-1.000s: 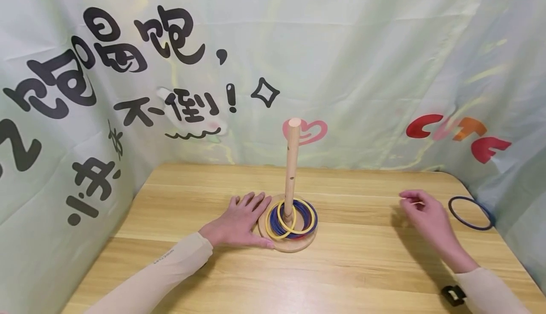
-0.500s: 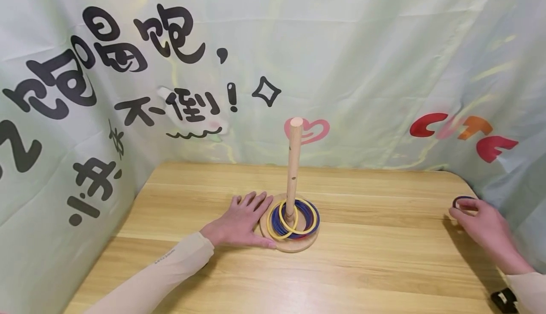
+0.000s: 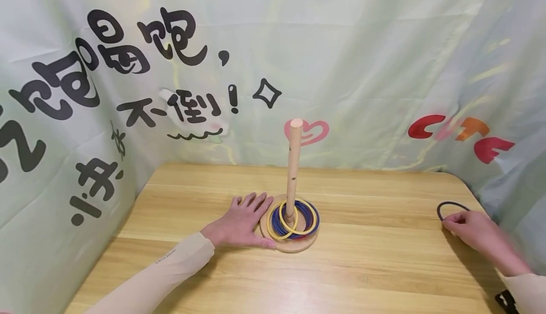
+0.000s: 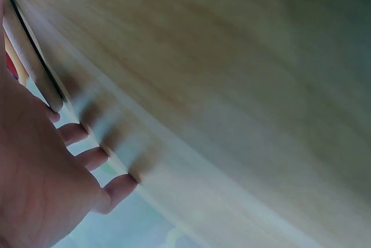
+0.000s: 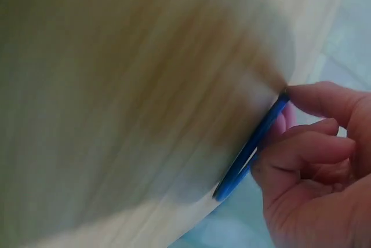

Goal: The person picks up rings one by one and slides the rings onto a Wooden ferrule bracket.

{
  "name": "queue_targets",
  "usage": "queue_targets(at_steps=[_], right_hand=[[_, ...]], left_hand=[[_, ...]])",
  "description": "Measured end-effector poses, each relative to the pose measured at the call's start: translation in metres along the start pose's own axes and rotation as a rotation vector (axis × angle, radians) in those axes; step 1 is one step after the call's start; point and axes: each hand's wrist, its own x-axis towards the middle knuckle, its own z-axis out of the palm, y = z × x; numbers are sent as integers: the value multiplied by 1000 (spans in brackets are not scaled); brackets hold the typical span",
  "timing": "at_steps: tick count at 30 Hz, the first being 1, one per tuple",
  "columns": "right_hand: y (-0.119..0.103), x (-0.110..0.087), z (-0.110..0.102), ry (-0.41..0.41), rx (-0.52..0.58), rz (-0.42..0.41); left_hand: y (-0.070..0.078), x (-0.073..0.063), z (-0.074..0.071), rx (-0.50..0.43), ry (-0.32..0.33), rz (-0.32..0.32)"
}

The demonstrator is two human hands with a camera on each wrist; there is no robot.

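My left hand (image 3: 239,224) lies with spread fingers at the left edge of a round wooden base (image 3: 294,246), its fingertips and thumb at the rim. From the base rises an upright wooden peg (image 3: 293,162), circled low down by several blue rings (image 3: 310,214) and yellow rings (image 3: 316,217); a bit of red shows beneath them. Far to the right, my right hand (image 3: 479,231) pinches the near side of a dark blue ring (image 3: 453,203). In the right wrist view this blue ring (image 5: 249,149) lies edge-on along the tabletop, with fingertips at its upper end.
A wood-grain table (image 3: 362,271) carries everything. Pale printed curtains (image 3: 362,67) hang along its back and both sides, close to the table's edges. A black strap piece (image 3: 506,300) shows by the right cuff.
My right hand moved right to the blue ring, took hold of it and shifted it a little left. The left hand and the ring stack have stayed put.
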Motion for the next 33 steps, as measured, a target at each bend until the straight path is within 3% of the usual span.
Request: queue_targets(at_steps=[8,16,27,33], right_hand=[[-49,-9,22,202,-24,-178],[-112,-26,32,326,66,-391],[-193,-55,31,410,181,-730],[-238,-66,19,413,230,-834]], left_hand=[[0,1,2,-12,5,5],[1,-1,0,-17,-7,-3],[1,-2,0,-35,-4,-4],[1,-2,-1,-38,-4,-5]])
